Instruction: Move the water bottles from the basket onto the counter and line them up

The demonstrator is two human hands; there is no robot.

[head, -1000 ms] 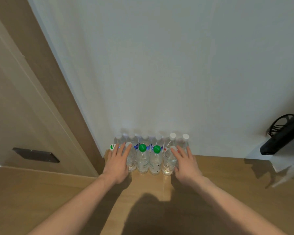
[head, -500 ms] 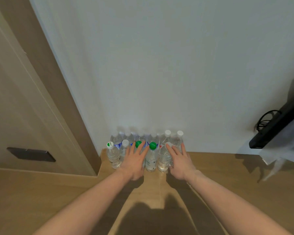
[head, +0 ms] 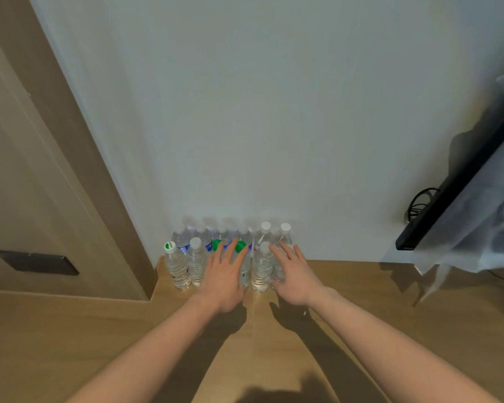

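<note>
Both hands slid rightward: left hand and right hand lie flat-fingered, grip open, against upright bottles on worktop.

Bare forearms, left hand, right hand, sleeveless.

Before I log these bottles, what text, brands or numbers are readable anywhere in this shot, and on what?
Nothing reads clearly enough to quote.
Green mark on the white cap of the leftmost front bottle: has lettering, too small and blurred.
Blue labels on the back-row bottles: print not legible.
Dark label strip on the leftmost front bottle: too small to read.
Green caps: no print visible.
</note>
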